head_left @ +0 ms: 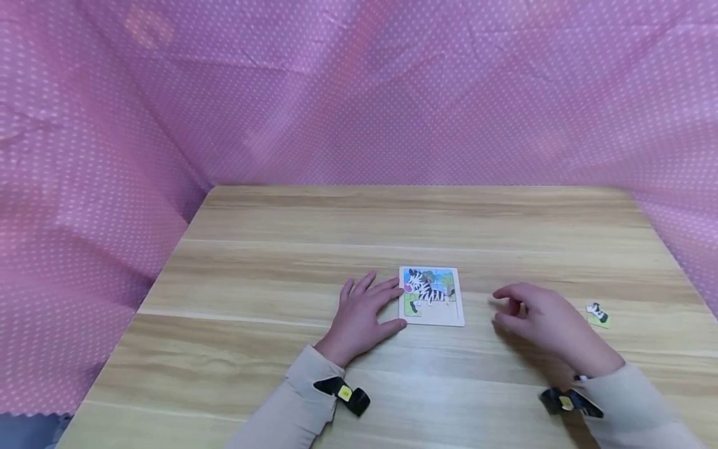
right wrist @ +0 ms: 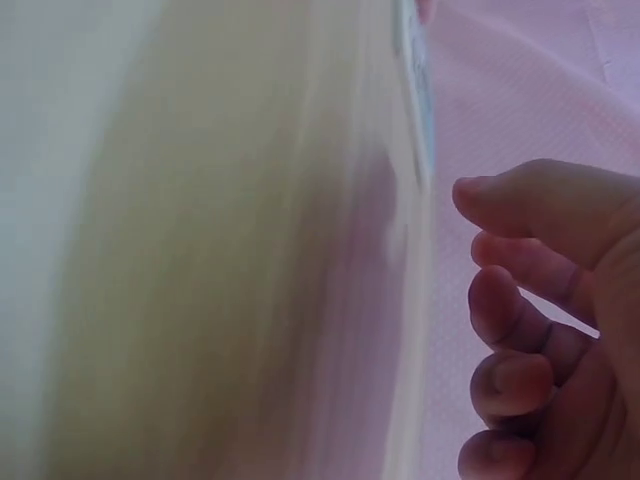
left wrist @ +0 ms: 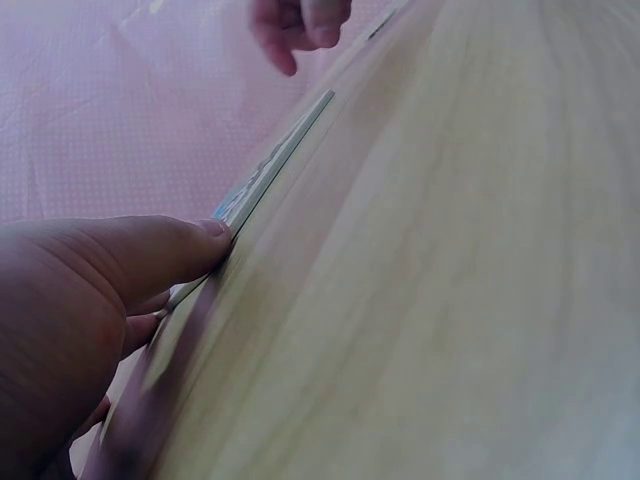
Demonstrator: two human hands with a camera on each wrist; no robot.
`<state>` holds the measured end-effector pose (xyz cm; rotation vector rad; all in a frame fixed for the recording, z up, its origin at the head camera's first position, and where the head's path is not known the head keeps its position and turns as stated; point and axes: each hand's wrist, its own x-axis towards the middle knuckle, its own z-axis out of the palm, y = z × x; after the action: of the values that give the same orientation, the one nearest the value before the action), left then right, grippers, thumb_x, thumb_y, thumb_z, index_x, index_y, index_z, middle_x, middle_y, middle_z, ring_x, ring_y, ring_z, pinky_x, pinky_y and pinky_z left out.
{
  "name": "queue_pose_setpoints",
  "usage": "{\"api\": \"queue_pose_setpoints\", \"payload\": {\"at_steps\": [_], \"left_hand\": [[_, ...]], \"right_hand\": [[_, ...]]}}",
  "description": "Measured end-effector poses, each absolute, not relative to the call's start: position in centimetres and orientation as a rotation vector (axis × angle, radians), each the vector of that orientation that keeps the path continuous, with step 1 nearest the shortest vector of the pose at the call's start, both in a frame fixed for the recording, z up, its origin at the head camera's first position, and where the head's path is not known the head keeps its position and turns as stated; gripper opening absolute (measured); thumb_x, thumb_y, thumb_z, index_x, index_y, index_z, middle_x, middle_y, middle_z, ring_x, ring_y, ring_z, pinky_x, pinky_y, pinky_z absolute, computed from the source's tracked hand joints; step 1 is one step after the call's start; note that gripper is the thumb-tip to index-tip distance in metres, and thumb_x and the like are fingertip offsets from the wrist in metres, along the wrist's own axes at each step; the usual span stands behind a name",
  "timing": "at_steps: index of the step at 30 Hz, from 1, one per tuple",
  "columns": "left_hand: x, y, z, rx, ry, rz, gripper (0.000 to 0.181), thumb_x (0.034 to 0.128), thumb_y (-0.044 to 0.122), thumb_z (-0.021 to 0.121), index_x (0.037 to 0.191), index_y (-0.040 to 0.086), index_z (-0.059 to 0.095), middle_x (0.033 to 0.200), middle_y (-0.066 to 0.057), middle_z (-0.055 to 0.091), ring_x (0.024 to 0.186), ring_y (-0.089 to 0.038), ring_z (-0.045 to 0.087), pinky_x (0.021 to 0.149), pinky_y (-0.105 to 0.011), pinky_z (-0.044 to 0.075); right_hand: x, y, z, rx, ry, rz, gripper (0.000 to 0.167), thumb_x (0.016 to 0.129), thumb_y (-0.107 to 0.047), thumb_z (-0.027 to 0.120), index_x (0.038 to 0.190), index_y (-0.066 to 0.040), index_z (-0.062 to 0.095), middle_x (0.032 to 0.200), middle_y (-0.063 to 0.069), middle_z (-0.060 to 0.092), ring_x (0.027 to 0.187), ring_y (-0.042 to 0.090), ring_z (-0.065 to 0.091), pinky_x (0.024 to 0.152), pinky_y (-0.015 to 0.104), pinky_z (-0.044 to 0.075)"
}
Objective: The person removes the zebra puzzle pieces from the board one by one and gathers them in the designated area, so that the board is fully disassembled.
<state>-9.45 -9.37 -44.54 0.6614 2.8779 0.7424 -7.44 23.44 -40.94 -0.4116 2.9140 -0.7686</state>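
A square zebra jigsaw puzzle (head_left: 429, 293) lies flat in a white frame near the middle of the table. Picture pieces cover its upper part and lower left corner, while plain pale backing shows at the lower right. At its left edge, my left hand (head_left: 359, 321) rests with spread fingers, the thumb (left wrist: 190, 250) touching the frame's side near the lower left corner. Between the puzzle and a loose puzzle piece (head_left: 598, 315), my right hand (head_left: 541, 318) hovers over the table, its fingers (right wrist: 505, 385) loosely bent around nothing. That piece is green with black and white markings.
The wood-grain table (head_left: 269, 249) stretches around the puzzle on all sides. Pink dotted cloth (head_left: 359, 100) hangs behind it and at both sides. Each wrist carries a black strap (head_left: 343, 393) over a beige sleeve (head_left: 291, 411).
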Motion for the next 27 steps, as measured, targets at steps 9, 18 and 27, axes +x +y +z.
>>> {"api": "queue_pose_setpoints", "payload": {"at_steps": [9, 18, 27], "left_hand": [[-9.5, -9.4, -44.5, 0.655, 2.87, 0.75, 0.06, 0.0875, 0.051, 0.073, 0.141, 0.027, 0.059, 0.154, 0.013, 0.044, 0.151, -0.027, 0.023, 0.119, -0.059, 0.005], [-9.5, -9.4, -44.4, 0.651, 2.869, 0.751, 0.06, 0.0877, 0.05, 0.073, 0.142, 0.027, 0.058, 0.155, 0.013, 0.044, 0.151, -0.027, 0.023, 0.119, -0.06, 0.005], [-9.5, -9.4, -44.6, 0.659, 2.878, 0.753, 0.06, 0.0871, 0.049, 0.074, 0.141, 0.027, 0.059, 0.154, 0.013, 0.044, 0.151, -0.027, 0.024, 0.119, -0.06, 0.005]], "right_hand": [[-6.3, 26.8, -41.3, -0.442, 2.995, -0.678, 0.032, 0.084, -0.019, 0.079, 0.112, -0.008, 0.071, 0.079, -0.011, 0.057, 0.069, 0.005, 0.051, 0.064, 0.03, 0.049], [-5.9, 30.6, -41.7, -0.331, 2.953, -0.579, 0.037, 0.086, -0.022, 0.077, 0.117, -0.004, 0.068, 0.077, -0.009, 0.055, 0.064, 0.006, 0.046, 0.058, 0.028, 0.042], [-5.9, 33.0, -42.0, -0.241, 2.893, -0.523, 0.041, 0.09, -0.024, 0.074, 0.121, 0.0, 0.065, 0.077, -0.005, 0.053, 0.064, 0.012, 0.045, 0.055, 0.029, 0.037]]}}
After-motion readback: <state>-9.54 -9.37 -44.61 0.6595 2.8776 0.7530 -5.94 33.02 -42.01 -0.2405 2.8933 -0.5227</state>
